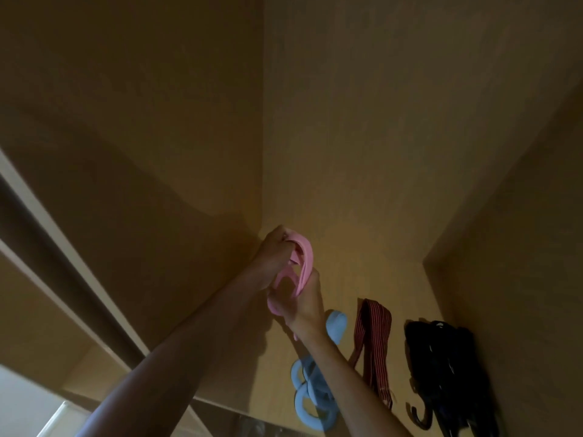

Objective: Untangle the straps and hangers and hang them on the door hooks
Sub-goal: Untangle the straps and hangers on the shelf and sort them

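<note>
Slippage looms if left hand and right hand, both curled round the pink hanger, let go before it catches, tangling the blue hanger at five o'clock.

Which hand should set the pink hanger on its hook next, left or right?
Probably left. The left hand grips the top of the pink hanger, highest against the door, while the right hand holds its lower end, just above the blue hanger. The hook itself is hidden.

Pink hanger, light-blue ring hanger, red-striped strap, black straps
</note>
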{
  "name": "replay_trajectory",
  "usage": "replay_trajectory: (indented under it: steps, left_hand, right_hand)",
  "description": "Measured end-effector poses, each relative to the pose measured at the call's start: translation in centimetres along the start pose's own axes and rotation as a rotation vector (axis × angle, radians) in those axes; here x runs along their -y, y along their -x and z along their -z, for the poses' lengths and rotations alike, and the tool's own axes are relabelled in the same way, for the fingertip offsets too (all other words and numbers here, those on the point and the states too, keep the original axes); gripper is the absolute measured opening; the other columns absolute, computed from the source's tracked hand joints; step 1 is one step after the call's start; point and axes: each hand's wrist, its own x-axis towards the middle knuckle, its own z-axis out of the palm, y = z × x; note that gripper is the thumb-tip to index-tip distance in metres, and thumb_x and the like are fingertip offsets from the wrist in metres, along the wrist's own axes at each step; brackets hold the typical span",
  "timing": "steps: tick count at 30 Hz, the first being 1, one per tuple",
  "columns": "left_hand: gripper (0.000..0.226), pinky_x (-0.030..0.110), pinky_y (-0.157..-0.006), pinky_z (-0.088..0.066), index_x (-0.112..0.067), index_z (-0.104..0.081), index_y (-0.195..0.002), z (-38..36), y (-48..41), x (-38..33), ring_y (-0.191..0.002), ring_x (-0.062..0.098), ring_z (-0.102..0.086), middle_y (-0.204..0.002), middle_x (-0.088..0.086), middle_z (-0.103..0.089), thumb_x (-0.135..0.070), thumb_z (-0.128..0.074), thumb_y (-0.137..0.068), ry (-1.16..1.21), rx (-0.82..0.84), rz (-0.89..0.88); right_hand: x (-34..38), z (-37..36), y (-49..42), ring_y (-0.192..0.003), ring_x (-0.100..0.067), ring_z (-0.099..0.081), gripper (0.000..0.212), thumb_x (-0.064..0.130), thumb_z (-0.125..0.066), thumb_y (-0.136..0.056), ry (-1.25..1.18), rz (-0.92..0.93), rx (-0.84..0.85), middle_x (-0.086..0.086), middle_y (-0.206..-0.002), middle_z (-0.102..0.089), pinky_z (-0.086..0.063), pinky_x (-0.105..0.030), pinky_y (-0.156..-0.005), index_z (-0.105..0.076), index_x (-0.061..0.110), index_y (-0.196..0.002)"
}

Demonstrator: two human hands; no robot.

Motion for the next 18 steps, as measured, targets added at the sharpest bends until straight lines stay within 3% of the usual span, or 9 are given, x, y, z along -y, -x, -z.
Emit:
replay_trajectory:
  steps: [4, 6, 9, 11, 13, 16, 18]
  left_hand:
    - [0.02, 0.004, -0.046, -0.039, -0.01, -0.051, -0.095, -0.3, 0.0, 0.9, -0.068, 0.008, -0.049, -0.078, 0.001, -0.053, 0.005, -0.041, -0.086, 0.003, 0.049, 0.039]
    - [0.02, 0.007, -0.048, -0.041, -0.009, -0.051, -0.095, -0.2, -0.2, 1.3, -0.07, 0.011, -0.049, -0.077, 0.0, -0.051, 0.006, -0.042, -0.085, -0.005, 0.044, 0.058]
    - [0.025, 0.006, -0.048, -0.04, -0.011, -0.053, -0.095, 0.5, -0.8, 2.1, -0.07, 0.012, -0.051, -0.079, 0.001, -0.055, 0.007, -0.042, -0.083, -0.023, -0.027, 0.101]
    - [0.028, 0.008, -0.063, -0.043, -0.011, -0.053, -0.107, 1.2, -1.2, 2.9, -0.087, 0.017, -0.055, -0.096, 0.004, -0.057, 0.005, -0.043, -0.086, -0.069, -0.076, 0.13]
    - [0.037, 0.023, -0.086, -0.042, -0.008, -0.049, -0.124, 1.9, -1.5, 4.2, -0.107, 0.023, -0.054, -0.117, 0.008, -0.055, -0.001, -0.045, -0.087, -0.148, -0.106, 0.184]
    - [0.042, 0.03, -0.098, -0.037, -0.006, -0.044, -0.132, 2.5, -1.4, 5.7, -0.122, 0.026, -0.049, -0.135, 0.014, -0.051, -0.004, -0.044, -0.09, -0.254, -0.163, 0.212]
    - [0.038, 0.032, -0.102, -0.035, -0.003, -0.046, -0.129, 2.9, -1.0, 6.5, -0.123, 0.027, -0.049, -0.135, 0.017, -0.051, -0.005, -0.043, -0.092, -0.367, -0.181, 0.192]
  right_hand:
    - [-1.1, -1.8, 0.3, -0.047, -0.018, -0.062, 0.042, 0.055, -0.068, -0.055, 0.191, -0.177, -0.011, 0.003, -0.062, -0.064, -0.05, -0.034, -0.037, -0.056, 0.027, -0.083]
    - [-1.1, -2.2, 0.6, -0.055, -0.016, -0.063, 0.045, 0.057, -0.062, -0.052, 0.239, -0.258, -0.033, 0.005, -0.069, -0.063, -0.054, -0.04, -0.045, -0.05, 0.03, -0.086]
    - [-1.1, -2.3, 1.2, -0.063, -0.019, -0.065, 0.047, 0.055, -0.052, -0.05, 0.254, -0.347, 0.004, 0.004, -0.079, -0.063, -0.057, -0.038, -0.056, -0.039, 0.034, -0.09]
    - [-1.3, -2.6, 1.5, -0.062, -0.02, -0.067, 0.045, 0.052, -0.049, -0.053, 0.258, -0.368, 0.046, 0.0, -0.078, -0.067, -0.057, -0.038, -0.056, -0.037, 0.032, -0.092]
    - [-1.5, -3.3, 1.5, -0.061, -0.021, -0.067, 0.046, 0.056, -0.046, -0.054, 0.247, -0.381, 0.065, -0.002, -0.076, -0.069, -0.058, -0.041, -0.058, -0.036, 0.032, -0.092]
    - [-1.1, -4.5, 1.6, -0.062, -0.022, -0.067, 0.043, 0.06, -0.049, -0.062, 0.22, -0.432, 0.051, -0.003, -0.076, -0.069, -0.058, -0.041, -0.062, -0.039, 0.031, -0.092]
    - [-1.1, -5.1, 1.7, -0.08, -0.023, -0.067, 0.052, 0.061, -0.052, -0.069, 0.28, -0.439, 0.071, -0.004, -0.091, -0.067, -0.056, -0.039, -0.073, -0.046, 0.023, -0.104]
